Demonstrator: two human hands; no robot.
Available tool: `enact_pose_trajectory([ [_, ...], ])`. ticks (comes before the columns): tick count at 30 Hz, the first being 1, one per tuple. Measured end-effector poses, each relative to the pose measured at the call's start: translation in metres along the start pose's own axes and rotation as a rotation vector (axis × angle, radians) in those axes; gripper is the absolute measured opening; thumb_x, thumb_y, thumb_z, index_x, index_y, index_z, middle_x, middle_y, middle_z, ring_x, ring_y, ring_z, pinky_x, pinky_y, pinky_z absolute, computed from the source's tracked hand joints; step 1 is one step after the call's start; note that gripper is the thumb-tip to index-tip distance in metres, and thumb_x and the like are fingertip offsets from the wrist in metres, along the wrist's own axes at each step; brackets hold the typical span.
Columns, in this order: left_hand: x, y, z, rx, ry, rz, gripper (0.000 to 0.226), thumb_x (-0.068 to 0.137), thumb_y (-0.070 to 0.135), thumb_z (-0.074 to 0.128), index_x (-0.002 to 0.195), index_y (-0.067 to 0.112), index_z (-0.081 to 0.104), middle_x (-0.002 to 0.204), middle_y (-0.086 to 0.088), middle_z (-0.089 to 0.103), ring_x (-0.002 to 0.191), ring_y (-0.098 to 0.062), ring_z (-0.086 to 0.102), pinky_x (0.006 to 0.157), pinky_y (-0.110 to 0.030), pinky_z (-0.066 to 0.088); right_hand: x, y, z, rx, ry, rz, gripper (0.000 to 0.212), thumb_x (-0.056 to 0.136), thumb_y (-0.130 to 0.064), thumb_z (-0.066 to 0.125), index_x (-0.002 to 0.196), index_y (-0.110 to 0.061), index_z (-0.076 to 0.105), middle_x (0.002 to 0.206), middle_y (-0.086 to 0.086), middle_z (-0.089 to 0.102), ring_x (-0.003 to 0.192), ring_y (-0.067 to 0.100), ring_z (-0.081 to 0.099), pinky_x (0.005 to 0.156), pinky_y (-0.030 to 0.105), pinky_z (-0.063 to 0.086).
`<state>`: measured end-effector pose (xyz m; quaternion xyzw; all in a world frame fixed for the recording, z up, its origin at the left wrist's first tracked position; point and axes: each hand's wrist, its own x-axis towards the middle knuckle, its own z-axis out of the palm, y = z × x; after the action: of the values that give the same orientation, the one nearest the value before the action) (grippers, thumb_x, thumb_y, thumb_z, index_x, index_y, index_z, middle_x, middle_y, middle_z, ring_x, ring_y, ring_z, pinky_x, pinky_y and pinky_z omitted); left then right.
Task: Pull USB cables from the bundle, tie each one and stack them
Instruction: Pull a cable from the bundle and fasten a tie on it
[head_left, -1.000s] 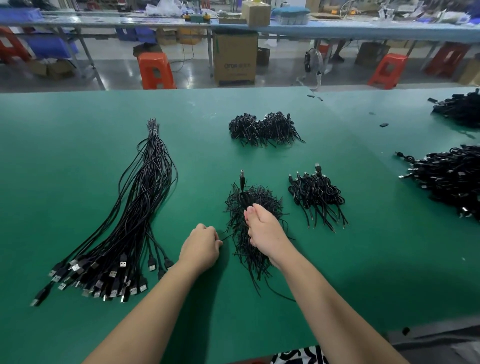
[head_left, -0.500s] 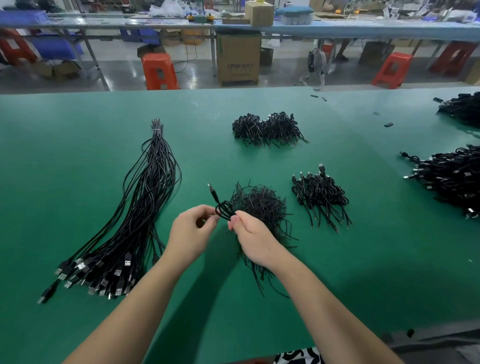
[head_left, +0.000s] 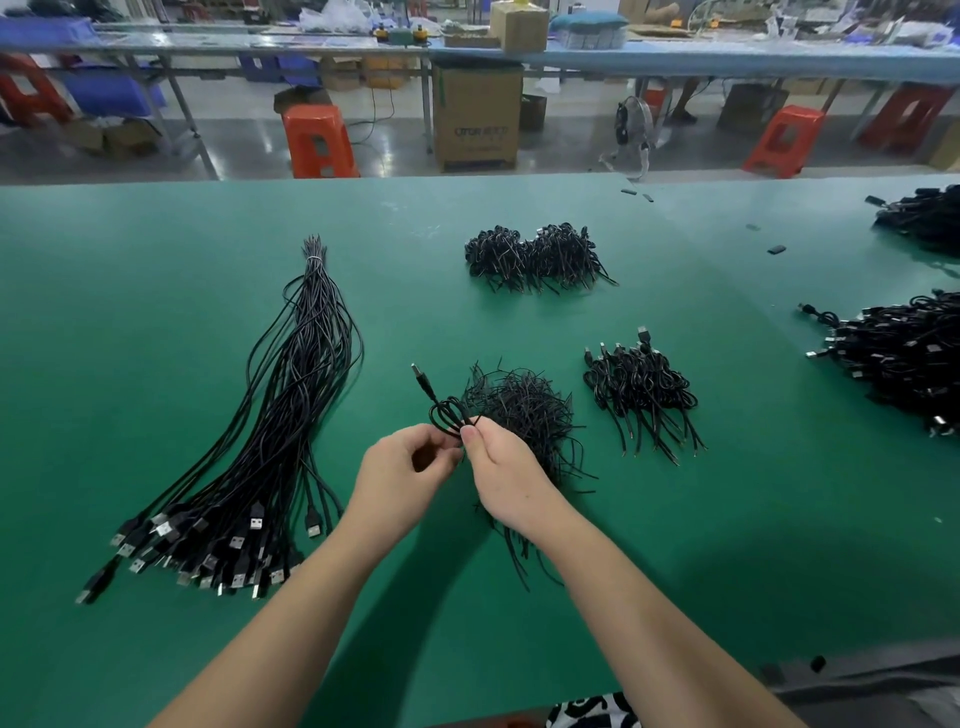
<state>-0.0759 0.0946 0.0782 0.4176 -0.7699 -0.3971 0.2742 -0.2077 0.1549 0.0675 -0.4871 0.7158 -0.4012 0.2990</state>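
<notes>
Both our left hand (head_left: 402, 470) and right hand (head_left: 501, 470) now pinch the coiled thin black USB cable (head_left: 445, 413), lifted from a second ago for tying.

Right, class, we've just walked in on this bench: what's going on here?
A person is tying up USB cables on a green table. Both hands, left and right, pinch one looped cable, its plug sticking up, over a heap of black ties. The untied bundle lies to the left. Tied cables sit in a stack to the right.
</notes>
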Motion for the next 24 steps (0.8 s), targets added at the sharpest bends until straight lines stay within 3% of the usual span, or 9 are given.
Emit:
enact_pose_trajectory([
  [2,-0.002,0.000,0.002,0.095,0.038,0.015,0.005,0.088,0.017,0.072,0.084,0.020,0.072,0.072,0.012,0.068,0.068,-0.004,0.060,0.067,-0.021,0.048,0.001,0.000,-0.001,-0.019,0.008,0.004,0.037,0.108,-0.035,0.033,0.076,-0.018,0.041,0.070,-0.006,0.045,0.062,0.009,0.038,0.060,0.032,0.034],
  [4,-0.003,-0.001,0.004,0.157,0.076,0.036,0.004,0.088,0.018,0.071,0.085,0.019,0.071,0.076,0.009,0.067,0.072,-0.008,0.061,0.069,-0.025,0.048,0.002,-0.001,-0.002,-0.002,-0.005,0.022,0.037,0.108,-0.037,0.033,0.075,-0.021,0.039,0.068,-0.006,0.044,0.061,0.010,0.039,0.060,0.033,0.035],
  [7,-0.002,0.001,0.003,0.141,0.123,0.027,0.013,0.089,0.019,0.069,0.078,0.026,0.067,0.070,0.012,0.063,0.068,0.000,0.058,0.061,-0.008,0.038,0.002,-0.002,-0.002,0.106,-0.057,0.059,0.036,0.108,-0.037,0.033,0.076,-0.020,0.040,0.067,-0.003,0.042,0.060,0.017,0.037,0.061,0.038,0.036],
  [10,0.000,0.002,0.004,0.117,0.131,0.006,0.026,0.089,0.020,0.070,0.068,0.032,0.059,0.062,0.013,0.060,0.063,0.004,0.055,0.057,-0.007,0.036,0.001,-0.003,-0.001,0.093,-0.089,0.054,0.036,0.108,-0.037,0.033,0.077,-0.018,0.037,0.070,-0.001,0.040,0.063,0.017,0.036,0.061,0.038,0.035],
  [16,-0.003,-0.001,0.005,0.096,0.101,0.017,0.018,0.090,0.020,0.069,0.078,0.033,0.065,0.074,0.012,0.066,0.069,0.002,0.059,0.062,-0.006,0.039,-0.001,-0.002,-0.003,-0.003,-0.020,0.010,0.036,0.108,-0.033,0.033,0.075,-0.019,0.036,0.069,-0.005,0.040,0.062,0.011,0.035,0.060,0.032,0.032],
  [18,-0.005,-0.001,0.007,0.203,0.121,0.105,0.013,0.088,0.017,0.070,0.081,0.028,0.066,0.076,0.011,0.061,0.068,-0.002,0.057,0.064,-0.013,0.043,-0.002,-0.002,-0.003,-0.028,0.000,-0.002,0.036,0.108,-0.032,0.035,0.074,-0.019,0.036,0.068,-0.006,0.041,0.061,0.009,0.034,0.058,0.031,0.030],
  [20,-0.009,0.000,0.009,0.438,0.191,0.291,0.004,0.085,0.012,0.070,0.085,0.016,0.069,0.077,0.004,0.058,0.064,-0.014,0.056,0.058,-0.031,0.049,-0.001,-0.002,-0.002,-0.022,-0.002,0.008,0.036,0.108,-0.032,0.036,0.074,-0.018,0.037,0.068,-0.005,0.041,0.060,0.009,0.034,0.058,0.031,0.030],
  [22,-0.011,-0.002,0.009,0.646,0.284,0.516,0.003,0.082,0.010,0.067,0.079,0.010,0.067,0.073,-0.003,0.055,0.061,-0.023,0.055,0.049,-0.035,0.044,0.000,-0.003,-0.003,0.043,-0.021,0.057,0.037,0.107,-0.031,0.037,0.072,-0.018,0.036,0.065,-0.006,0.038,0.058,0.010,0.033,0.056,0.031,0.029],
  [24,-0.008,-0.004,0.004,0.723,0.311,0.671,0.005,0.082,0.009,0.065,0.077,0.008,0.064,0.075,-0.006,0.055,0.066,-0.027,0.054,0.055,-0.036,0.044,0.001,-0.004,-0.005,0.208,-0.060,0.142,0.037,0.106,-0.030,0.040,0.070,-0.020,0.034,0.059,-0.008,0.032,0.050,0.010,0.028,0.049,0.029,0.027],
])
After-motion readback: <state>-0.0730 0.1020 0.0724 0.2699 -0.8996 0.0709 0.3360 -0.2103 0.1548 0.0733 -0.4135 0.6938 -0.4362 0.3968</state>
